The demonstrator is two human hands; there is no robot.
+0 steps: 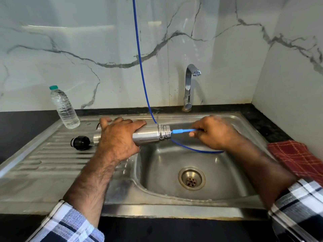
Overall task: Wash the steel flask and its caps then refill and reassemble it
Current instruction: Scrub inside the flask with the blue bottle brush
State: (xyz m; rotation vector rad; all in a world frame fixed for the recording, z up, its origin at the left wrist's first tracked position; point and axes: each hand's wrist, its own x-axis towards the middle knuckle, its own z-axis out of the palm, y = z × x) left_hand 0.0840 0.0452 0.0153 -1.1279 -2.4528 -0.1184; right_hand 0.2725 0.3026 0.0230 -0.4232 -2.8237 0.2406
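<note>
My left hand (118, 138) grips the steel flask (150, 135) around its body and holds it sideways over the sink's left rim, its open threaded mouth pointing right. My right hand (213, 131) pinches the light-blue tip of a thin blue hose (181, 131), which points at the flask's mouth from just outside it. The hose hangs down from above and loops behind the flask into the basin. A black cap (80, 142) lies on the ribbed drainboard, left of my left hand. The flask's base is partly hidden by my hand.
The steel sink (218, 194) has a drain at its bottom and a chrome tap (189, 84) at the back. A plastic water bottle (64, 107) with a green cap stands at the drainboard's back left. A red checked cloth (297, 158) lies on the black counter at right.
</note>
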